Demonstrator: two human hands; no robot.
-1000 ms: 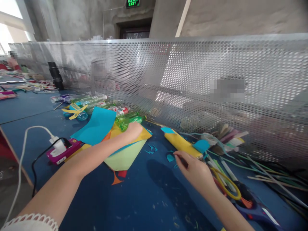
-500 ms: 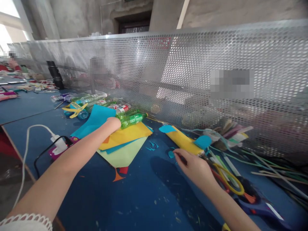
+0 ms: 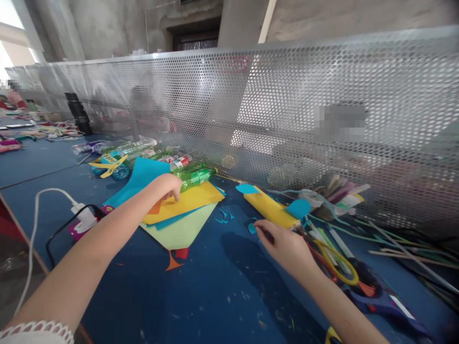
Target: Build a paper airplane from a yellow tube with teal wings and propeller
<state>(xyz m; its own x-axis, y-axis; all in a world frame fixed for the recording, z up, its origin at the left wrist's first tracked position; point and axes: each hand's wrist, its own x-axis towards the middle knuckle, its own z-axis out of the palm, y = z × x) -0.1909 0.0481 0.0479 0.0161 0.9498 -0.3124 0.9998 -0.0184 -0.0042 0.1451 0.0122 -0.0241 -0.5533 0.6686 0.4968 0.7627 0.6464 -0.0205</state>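
My left hand (image 3: pixel 171 187) reaches over a stack of coloured sheets, its bent fingers pointing down at the yellow sheet (image 3: pixel 195 198), apart and with nothing visible in them. I cannot tell whether they touch it. Beside that hand lie a blue sheet (image 3: pixel 143 179) and a green plastic bottle (image 3: pixel 201 177). Lower down, my right hand (image 3: pixel 281 241) pinches a small blue paper piece (image 3: pixel 252 228) between thumb and fingertips, just above the table. Behind it rests a yellow paper-wrapped tube (image 3: pixel 274 208) with a rounded blue paper flap (image 3: pixel 299 209) on it and another at its far end.
A perforated metal screen (image 3: pixel 201 95) runs along the back. Yellow-handled scissors (image 3: pixel 342 270), a purple-blue tool (image 3: pixel 390 306) and thin sticks lie at right. A white plug (image 3: pixel 84 215) sits in a power strip at left. Blue scraps (image 3: pixel 225 217) and several bottles lie about.
My left hand has turned so its fingers now show, bent down over the yellow sheet. My right hand keeps its pinch at the blue piece. The view has shifted slightly.
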